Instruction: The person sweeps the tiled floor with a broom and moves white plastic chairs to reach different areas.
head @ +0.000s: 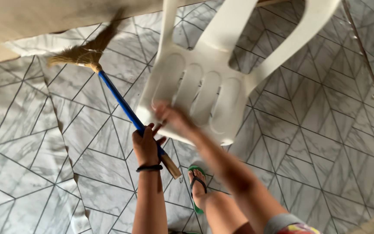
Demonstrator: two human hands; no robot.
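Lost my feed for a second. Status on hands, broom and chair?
Left hand gripping blue broom handle. Right hand, blurred, on the tilted white chair. Bristles on the tiled floor near the wall.

Patterned floor covering [325,143], perhaps vinyl, underfoot.

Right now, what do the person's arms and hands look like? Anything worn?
Both forearms are bare, no sleeves or gloves. The left hand has a thin black band round the wrist. The right hand is motion-blurred; no ring or watch can be made out.
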